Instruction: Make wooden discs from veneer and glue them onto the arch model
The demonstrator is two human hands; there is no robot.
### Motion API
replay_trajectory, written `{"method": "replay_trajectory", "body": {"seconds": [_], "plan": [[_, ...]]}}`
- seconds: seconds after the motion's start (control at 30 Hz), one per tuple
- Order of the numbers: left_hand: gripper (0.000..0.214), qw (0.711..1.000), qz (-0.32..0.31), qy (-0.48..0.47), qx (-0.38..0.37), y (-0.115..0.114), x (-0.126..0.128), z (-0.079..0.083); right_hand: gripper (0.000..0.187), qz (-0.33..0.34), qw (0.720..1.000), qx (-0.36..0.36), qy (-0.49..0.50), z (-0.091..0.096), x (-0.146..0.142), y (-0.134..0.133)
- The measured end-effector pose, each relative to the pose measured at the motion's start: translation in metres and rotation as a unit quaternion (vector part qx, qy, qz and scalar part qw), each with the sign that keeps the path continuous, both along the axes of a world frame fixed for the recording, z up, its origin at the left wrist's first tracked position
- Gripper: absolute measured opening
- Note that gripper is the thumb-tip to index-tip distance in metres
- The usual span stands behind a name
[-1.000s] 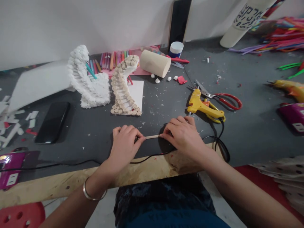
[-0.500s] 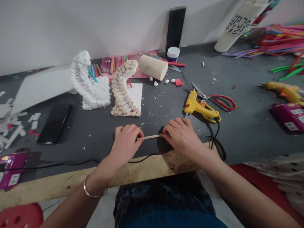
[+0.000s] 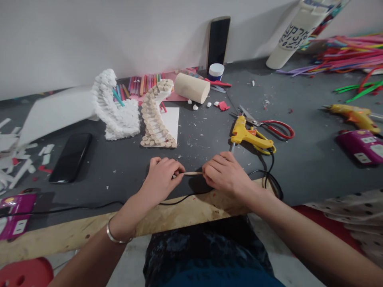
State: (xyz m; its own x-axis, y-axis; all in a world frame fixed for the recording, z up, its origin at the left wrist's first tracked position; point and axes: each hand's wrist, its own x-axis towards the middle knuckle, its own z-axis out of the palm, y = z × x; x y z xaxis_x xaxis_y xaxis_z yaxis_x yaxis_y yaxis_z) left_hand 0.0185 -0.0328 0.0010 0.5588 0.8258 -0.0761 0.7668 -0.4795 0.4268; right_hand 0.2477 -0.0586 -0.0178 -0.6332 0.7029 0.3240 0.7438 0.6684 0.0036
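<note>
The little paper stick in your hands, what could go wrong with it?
The thin paper stick is pinched at each end by the left hand and the right hand; squeezing hard might bend it. The yellow glue gun lies close behind the right hand, so its tip could perhaps burn. Its black cord could snag a wrist.

hands closer together now: left hand (image 3: pixel 161 177) and right hand (image 3: pixel 225 173) have slid inward along the thin rolled beige paper stick (image 3: pixel 192 173), less of it showing between them. view tilted up a bit, counter items sit lower in picture.
</note>
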Motion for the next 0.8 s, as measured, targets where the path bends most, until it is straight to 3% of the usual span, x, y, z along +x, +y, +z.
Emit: {"method": "replay_trajectory", "body": {"seconds": [0.2,0.33,0.43,0.8], "plan": [[0.010,1.000,-0.005,-0.025,0.019,-0.001,0.000,-0.006,0.022,0.011,0.998,-0.025,0.050,0.004,0.002,0.001],[0.007,0.997,0.015,-0.073,0.015,-0.002,0.002,-0.002,0.015,0.003,0.977,-0.126,0.170,0.003,0.008,0.005],[0.009,0.993,0.040,-0.105,-0.034,-0.003,0.005,0.005,0.012,-0.022,0.952,-0.198,0.230,0.002,0.010,0.007],[0.014,0.984,0.095,-0.108,-0.102,-0.009,0.005,0.002,0.012,-0.031,0.944,-0.236,0.229,0.003,0.009,0.012]]}}
